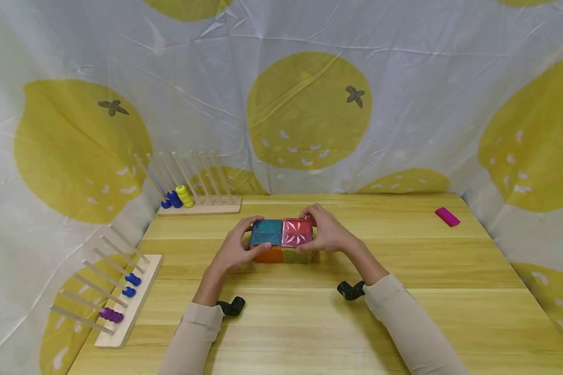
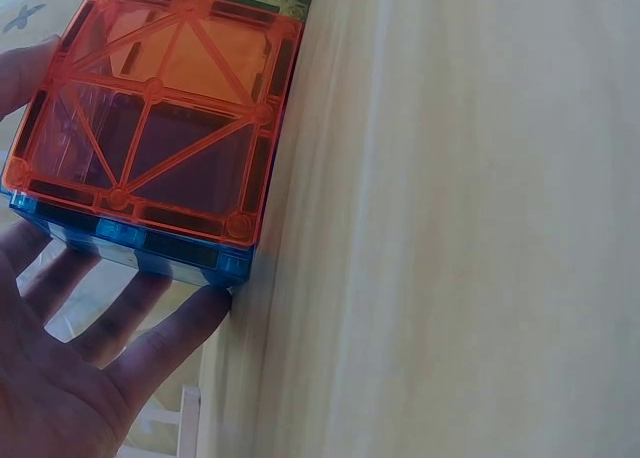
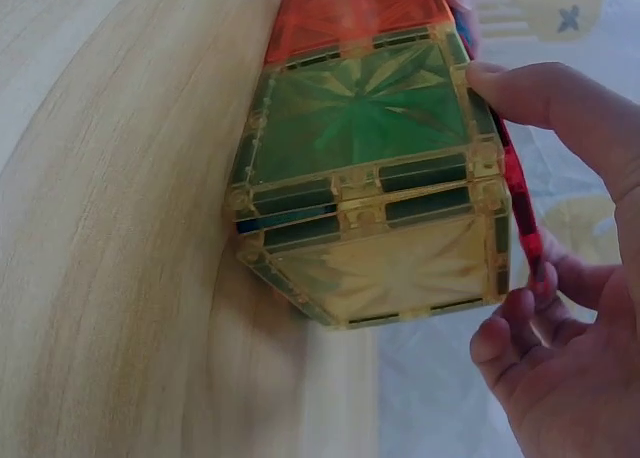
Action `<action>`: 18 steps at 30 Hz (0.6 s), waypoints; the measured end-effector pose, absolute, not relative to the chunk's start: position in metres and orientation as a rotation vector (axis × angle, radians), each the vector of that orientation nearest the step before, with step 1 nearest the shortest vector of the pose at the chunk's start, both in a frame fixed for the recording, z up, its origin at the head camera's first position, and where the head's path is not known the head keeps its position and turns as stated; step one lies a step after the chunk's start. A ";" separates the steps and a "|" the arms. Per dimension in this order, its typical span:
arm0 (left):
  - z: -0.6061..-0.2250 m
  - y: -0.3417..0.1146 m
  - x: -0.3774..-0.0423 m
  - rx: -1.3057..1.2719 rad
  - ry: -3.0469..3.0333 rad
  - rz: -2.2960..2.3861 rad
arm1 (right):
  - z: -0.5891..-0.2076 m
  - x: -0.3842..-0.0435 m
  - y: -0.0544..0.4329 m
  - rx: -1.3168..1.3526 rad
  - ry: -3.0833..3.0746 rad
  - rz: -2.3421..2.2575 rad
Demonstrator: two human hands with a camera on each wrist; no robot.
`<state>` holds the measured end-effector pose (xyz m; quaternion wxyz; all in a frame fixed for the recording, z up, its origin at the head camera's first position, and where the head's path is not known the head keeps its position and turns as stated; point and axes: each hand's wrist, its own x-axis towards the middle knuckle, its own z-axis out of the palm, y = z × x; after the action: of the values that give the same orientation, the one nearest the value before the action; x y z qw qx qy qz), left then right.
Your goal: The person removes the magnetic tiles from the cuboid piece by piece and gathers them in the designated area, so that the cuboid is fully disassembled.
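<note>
Tiles (image 1: pixel 266 233) between hands (image 1: pixel 232 249) (image 1: pixel 330 233); sleeve marks (image 1: pixel 179 326) illegible

Room lies between right grip (image 1: pixel 327 232) and pink bar (image 1: pixel 448 216); leftward, a peg rack (image 1: pixel 138 294) (tall rods (image 1: pixel 129 244)) obstructs.

Glossy plastic tiles (image 1: pixel 281 235) (translucent), smooth wooden table (image 1: pixel 291 317), creased cloth (image 1: pixel 197 99)

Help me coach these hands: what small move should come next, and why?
Probably, the right hand should press the red tile flush: the right wrist view shows a gap between it and the yellow box, while the left hand holds the adjoining box.
</note>
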<state>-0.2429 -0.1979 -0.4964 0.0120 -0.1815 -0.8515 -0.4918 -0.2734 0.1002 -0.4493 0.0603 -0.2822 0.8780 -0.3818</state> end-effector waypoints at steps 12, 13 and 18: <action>-0.496 -0.199 -0.244 -0.594 -2.648 -1.562 | -0.439 -0.266 0.104 -0.827 2.620 -1.306; -0.496 -0.199 -0.244 -0.600 -2.644 -1.568 | -0.439 -0.265 0.105 -0.819 2.597 -1.344; -0.496 -0.199 -0.243 -0.601 -2.645 -1.585 | -0.444 -0.262 0.110 -0.756 2.458 -1.533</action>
<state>-0.2428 -0.1994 -0.4961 0.0002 -0.1912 -0.8419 -0.5047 -0.2619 0.1100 -0.4441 0.0735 -0.2518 0.8188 -0.5107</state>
